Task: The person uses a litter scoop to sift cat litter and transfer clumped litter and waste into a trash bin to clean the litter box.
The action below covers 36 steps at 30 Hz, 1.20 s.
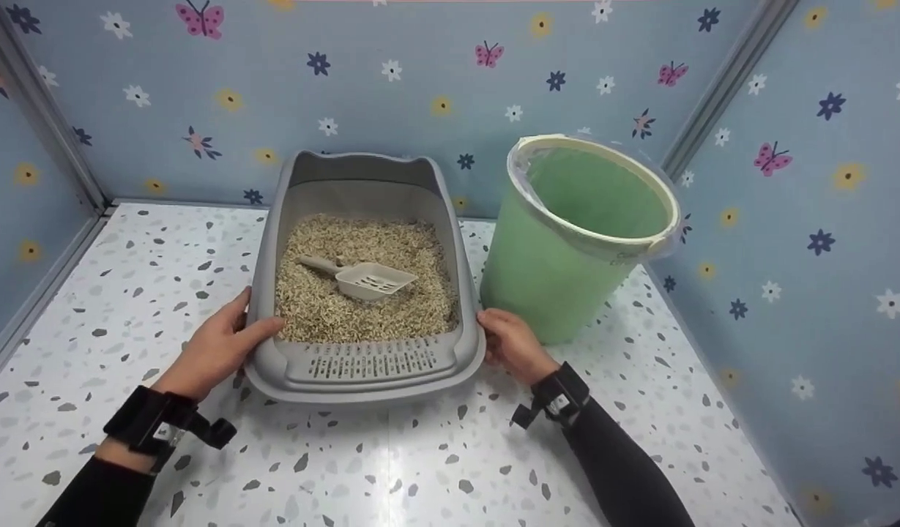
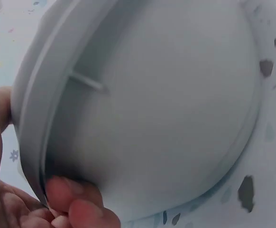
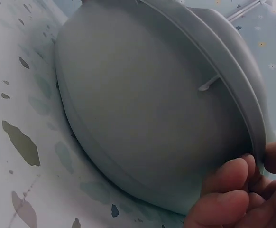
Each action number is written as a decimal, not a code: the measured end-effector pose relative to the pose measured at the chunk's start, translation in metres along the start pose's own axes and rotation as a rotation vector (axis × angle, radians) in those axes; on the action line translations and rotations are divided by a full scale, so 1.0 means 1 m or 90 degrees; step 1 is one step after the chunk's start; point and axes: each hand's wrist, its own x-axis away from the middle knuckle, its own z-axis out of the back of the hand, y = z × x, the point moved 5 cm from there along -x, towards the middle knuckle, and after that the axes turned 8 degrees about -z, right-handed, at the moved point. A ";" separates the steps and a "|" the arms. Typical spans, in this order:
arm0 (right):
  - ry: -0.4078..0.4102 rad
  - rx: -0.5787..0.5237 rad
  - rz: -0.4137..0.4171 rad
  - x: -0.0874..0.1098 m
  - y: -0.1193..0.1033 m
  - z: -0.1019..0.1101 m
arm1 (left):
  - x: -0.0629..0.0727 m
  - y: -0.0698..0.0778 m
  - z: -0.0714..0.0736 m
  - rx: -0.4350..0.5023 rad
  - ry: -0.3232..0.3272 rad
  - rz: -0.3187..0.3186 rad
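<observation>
A grey litter box (image 1: 369,165) filled with tan cat litter (image 1: 362,322) stands on the speckled surface. On the litter lies a beige litter scoop (image 1: 376,281), its handle pointing to the left. My left hand (image 1: 219,340) grips the box's left rim near the front; in the left wrist view the fingers (image 2: 83,199) curl under the rim. At the right front rim, my right hand (image 1: 514,344) pinches the edge, thumb above and fingers (image 3: 225,190) beneath in the right wrist view.
A green bin (image 1: 541,271) with a clear liner over its cream rim stands close to the box's right side. Blue flower-patterned panels (image 1: 391,95) close off the back and both sides. White speckled flooring (image 1: 332,468) lies in front.
</observation>
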 end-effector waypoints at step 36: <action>0.032 0.239 0.029 0.016 -0.006 0.009 | 0.002 -0.008 0.003 -0.029 0.003 0.017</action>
